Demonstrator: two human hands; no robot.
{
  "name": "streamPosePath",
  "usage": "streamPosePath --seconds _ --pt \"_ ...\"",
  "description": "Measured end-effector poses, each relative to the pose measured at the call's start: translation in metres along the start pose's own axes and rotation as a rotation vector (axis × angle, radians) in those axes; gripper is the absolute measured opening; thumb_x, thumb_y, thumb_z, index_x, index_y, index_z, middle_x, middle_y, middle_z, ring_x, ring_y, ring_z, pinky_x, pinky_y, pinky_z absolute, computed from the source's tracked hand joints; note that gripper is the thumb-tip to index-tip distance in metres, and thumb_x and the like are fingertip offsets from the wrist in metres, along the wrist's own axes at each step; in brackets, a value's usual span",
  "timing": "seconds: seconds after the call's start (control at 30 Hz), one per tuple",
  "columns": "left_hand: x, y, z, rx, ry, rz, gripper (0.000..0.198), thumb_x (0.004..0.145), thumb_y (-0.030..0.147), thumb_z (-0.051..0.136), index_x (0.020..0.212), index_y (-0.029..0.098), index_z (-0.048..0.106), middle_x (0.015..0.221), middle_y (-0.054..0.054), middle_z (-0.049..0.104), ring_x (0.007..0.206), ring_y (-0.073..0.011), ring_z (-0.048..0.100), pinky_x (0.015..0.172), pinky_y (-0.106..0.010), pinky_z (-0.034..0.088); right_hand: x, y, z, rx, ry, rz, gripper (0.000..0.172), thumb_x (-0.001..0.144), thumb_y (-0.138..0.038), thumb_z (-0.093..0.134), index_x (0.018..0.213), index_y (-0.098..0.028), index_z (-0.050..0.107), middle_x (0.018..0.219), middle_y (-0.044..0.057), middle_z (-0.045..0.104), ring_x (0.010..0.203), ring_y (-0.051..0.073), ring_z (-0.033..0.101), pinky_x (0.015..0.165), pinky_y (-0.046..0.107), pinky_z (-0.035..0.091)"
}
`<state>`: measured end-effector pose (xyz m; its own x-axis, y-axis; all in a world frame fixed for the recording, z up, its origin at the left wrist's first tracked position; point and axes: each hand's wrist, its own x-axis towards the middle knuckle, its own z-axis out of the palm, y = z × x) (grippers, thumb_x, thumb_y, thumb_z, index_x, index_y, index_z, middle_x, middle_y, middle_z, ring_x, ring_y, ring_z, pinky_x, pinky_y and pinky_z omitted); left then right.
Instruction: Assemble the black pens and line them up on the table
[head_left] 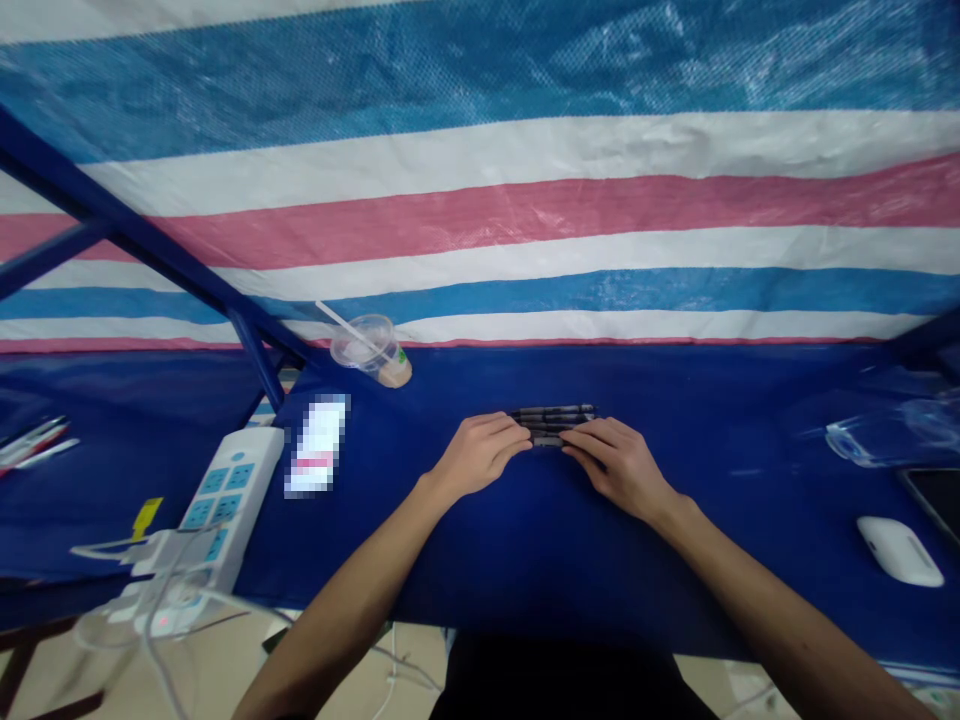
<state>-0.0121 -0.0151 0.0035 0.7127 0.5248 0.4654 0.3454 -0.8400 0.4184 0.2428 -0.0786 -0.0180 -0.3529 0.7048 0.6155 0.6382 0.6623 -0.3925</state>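
Note:
Several dark pens (556,411) lie side by side in a small stack on the blue tabletop, running left to right in front of me. My left hand (486,455) is closed at their left ends, thumb and fingers pressed together on them. At the right ends, my right hand (616,462) has its fingers bent around the nearest pens, with the thumb tucked below. The fingers hide both ends of the nearer pens, so their exact number and tips cannot be made out.
A clear plastic cup (365,343) with a straw stands at the back left. Left of my arm are a blurred white item (318,447) and a power strip (251,462) with cables. On the right lie a clear bottle (885,432), a white mouse-like object (898,550) and a dark device (937,497).

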Motion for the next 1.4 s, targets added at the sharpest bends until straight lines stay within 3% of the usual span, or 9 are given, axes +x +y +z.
streamPosePath --seconds 0.3,0.57,0.77,1.0,1.2,1.4 --pt "0.0017 0.0038 -0.0034 -0.003 -0.012 -0.031 0.019 0.100 0.034 0.063 0.106 0.017 0.069 0.088 -0.005 0.074 0.079 -0.0165 0.070 0.075 -0.029 0.056 0.0006 0.0004 -0.0014 0.009 0.010 0.015 0.021 0.100 -0.018 0.061 0.119 -0.021 0.070 0.105 0.009 0.076 0.086 0.022 0.071 0.076 0.039 0.057" --pt "0.0020 0.0014 -0.0025 -0.019 -0.022 0.004 0.021 0.103 0.026 0.057 0.094 0.017 0.073 0.090 -0.006 0.075 0.082 -0.0170 0.069 0.078 -0.031 0.057 -0.0005 0.0007 0.0009 0.017 0.011 0.003 0.022 0.099 -0.019 0.062 0.119 -0.022 0.071 0.104 0.009 0.076 0.085 0.022 0.071 0.076 0.039 0.057" --pt "0.0017 0.0034 -0.0026 -0.018 -0.018 -0.029 0.021 0.099 0.036 0.064 0.105 0.017 0.071 0.090 -0.006 0.075 0.082 -0.0170 0.071 0.079 -0.030 0.058 0.0008 0.0000 -0.0014 0.013 0.012 0.006 0.022 0.099 -0.018 0.062 0.119 -0.021 0.070 0.104 0.009 0.076 0.084 0.022 0.071 0.076 0.039 0.057" --pt "0.0042 0.0048 -0.0055 -0.030 -0.036 -0.002 0.021 0.102 0.029 0.059 0.094 0.017 0.074 0.090 -0.006 0.075 0.082 -0.0167 0.070 0.079 -0.030 0.058 -0.0009 0.0014 0.0011 0.014 -0.001 -0.006 0.022 0.099 -0.018 0.062 0.119 -0.022 0.070 0.104 0.008 0.076 0.086 0.021 0.071 0.077 0.039 0.057" --pt "0.0030 0.0046 -0.0043 -0.024 -0.032 -0.020 0.021 0.099 0.036 0.065 0.107 0.017 0.071 0.092 -0.006 0.075 0.082 -0.0174 0.071 0.078 -0.030 0.058 0.0005 0.0009 -0.0008 0.013 0.019 -0.006 0.022 0.099 -0.017 0.062 0.119 -0.022 0.070 0.105 0.009 0.076 0.085 0.022 0.071 0.074 0.039 0.057" --pt "0.0029 0.0036 -0.0046 -0.027 -0.031 -0.006 0.018 0.102 0.027 0.058 0.100 0.018 0.073 0.095 -0.006 0.076 0.085 -0.0170 0.071 0.081 -0.031 0.058 0.0007 -0.0007 -0.0009 0.002 0.008 -0.011 0.021 0.099 -0.018 0.063 0.118 -0.021 0.070 0.104 0.008 0.076 0.084 0.021 0.071 0.075 0.039 0.056"
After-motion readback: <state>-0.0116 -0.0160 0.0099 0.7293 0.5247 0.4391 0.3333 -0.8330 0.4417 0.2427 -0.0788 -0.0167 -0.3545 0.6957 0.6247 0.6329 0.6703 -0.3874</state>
